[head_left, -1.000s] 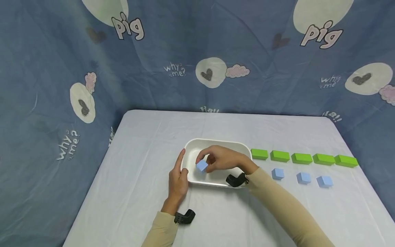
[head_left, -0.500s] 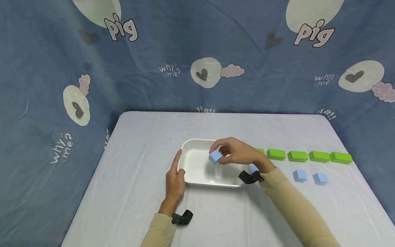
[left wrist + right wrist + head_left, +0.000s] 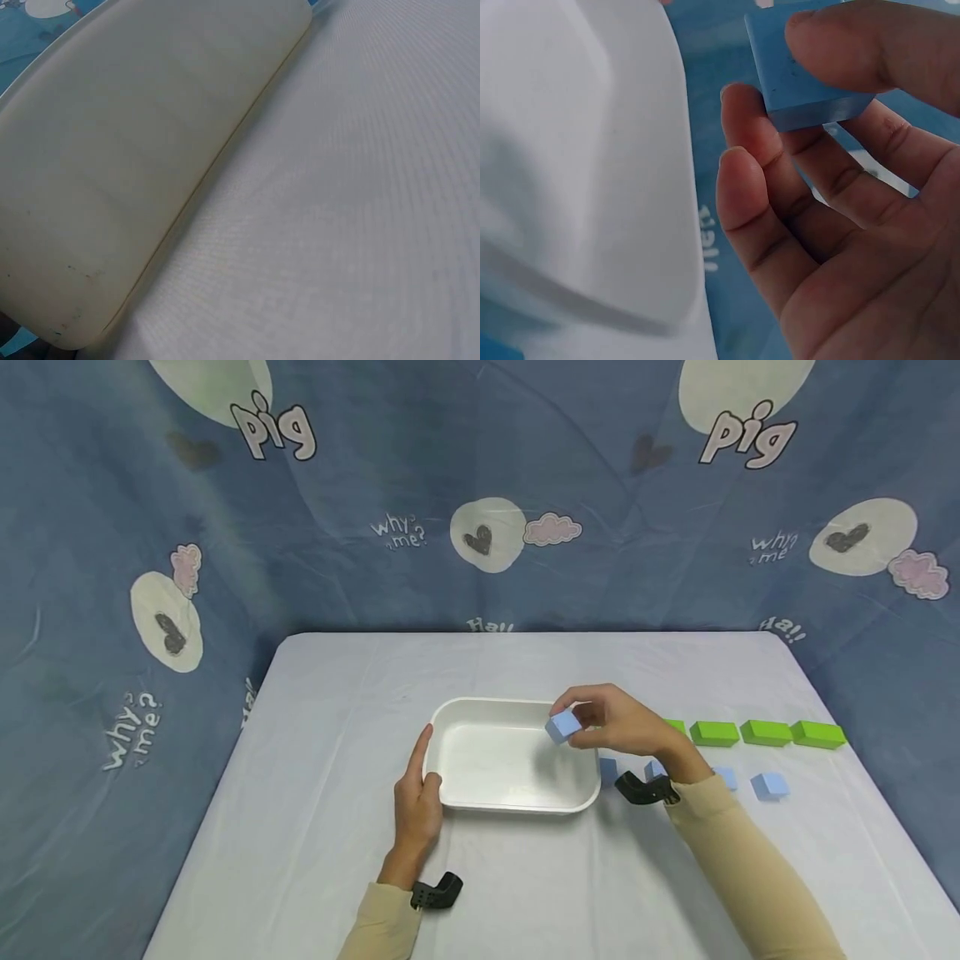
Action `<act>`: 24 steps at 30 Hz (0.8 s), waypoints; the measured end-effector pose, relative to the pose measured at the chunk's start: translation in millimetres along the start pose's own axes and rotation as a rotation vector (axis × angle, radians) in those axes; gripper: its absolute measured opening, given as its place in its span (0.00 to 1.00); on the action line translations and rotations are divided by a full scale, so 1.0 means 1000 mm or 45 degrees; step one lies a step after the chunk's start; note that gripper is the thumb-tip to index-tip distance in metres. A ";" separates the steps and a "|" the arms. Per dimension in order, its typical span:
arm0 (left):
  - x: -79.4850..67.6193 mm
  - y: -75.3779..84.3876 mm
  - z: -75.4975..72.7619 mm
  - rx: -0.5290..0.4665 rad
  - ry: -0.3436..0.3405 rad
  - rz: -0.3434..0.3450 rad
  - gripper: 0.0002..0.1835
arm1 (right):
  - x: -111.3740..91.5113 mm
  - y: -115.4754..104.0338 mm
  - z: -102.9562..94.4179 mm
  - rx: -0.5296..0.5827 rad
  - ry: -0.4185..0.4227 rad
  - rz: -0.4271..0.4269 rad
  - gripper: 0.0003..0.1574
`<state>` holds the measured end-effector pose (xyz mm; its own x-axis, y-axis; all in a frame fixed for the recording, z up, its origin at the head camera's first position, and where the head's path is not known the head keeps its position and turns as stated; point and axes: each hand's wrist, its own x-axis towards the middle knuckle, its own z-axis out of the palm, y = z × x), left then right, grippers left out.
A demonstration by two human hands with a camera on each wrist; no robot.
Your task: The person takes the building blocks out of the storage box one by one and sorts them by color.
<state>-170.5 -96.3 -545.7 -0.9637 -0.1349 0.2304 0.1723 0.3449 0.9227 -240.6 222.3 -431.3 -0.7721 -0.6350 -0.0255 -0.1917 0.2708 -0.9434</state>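
Observation:
In the head view my right hand pinches a light blue block between thumb and fingers. The block is held up over the right part of a shallow white tray, whose inside is bare. From close up in the right wrist view, the thumb presses on one face of the block, with fingertips behind it. My left hand rests against the tray's left end, its index finger stretched along the side and the thumb at the near corner. The tray's outer wall fills much of the left wrist view.
Right of the tray, several blue blocks lie in a row on the white-covered table, partly behind my right wrist. Beyond them runs a row of green blocks. A blue printed cloth hangs behind the table.
My right hand has moved rightward across the tray and up, still pinching the blue block. The left hand stays at the tray's left end. The whole view has shifted slightly.

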 end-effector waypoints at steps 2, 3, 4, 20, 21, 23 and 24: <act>0.000 0.000 0.000 -0.004 -0.003 0.009 0.40 | -0.005 -0.001 -0.004 0.020 0.024 0.007 0.22; 0.001 0.000 0.000 -0.006 -0.002 0.015 0.41 | -0.007 -0.001 -0.006 0.022 0.034 0.002 0.22; 0.001 -0.001 0.000 -0.006 0.001 0.018 0.41 | -0.009 -0.001 -0.008 0.027 0.044 -0.005 0.22; 0.000 0.000 0.000 -0.028 -0.016 0.014 0.41 | -0.050 0.006 -0.042 -0.063 0.164 0.010 0.21; 0.000 0.000 0.000 -0.026 -0.020 0.008 0.40 | -0.054 0.007 -0.044 -0.082 0.175 0.021 0.21; 0.000 0.000 0.000 -0.027 -0.028 0.003 0.40 | -0.061 0.007 -0.049 -0.115 0.198 0.053 0.22; 0.000 0.000 0.000 -0.027 -0.033 0.001 0.40 | -0.066 0.007 -0.052 -0.131 0.210 0.059 0.22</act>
<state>-170.1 -95.9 -545.8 -0.9684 -0.1106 0.2235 0.1773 0.3250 0.9289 -222.6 303.3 -419.0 -0.8688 -0.4951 -0.0059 -0.2076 0.3749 -0.9035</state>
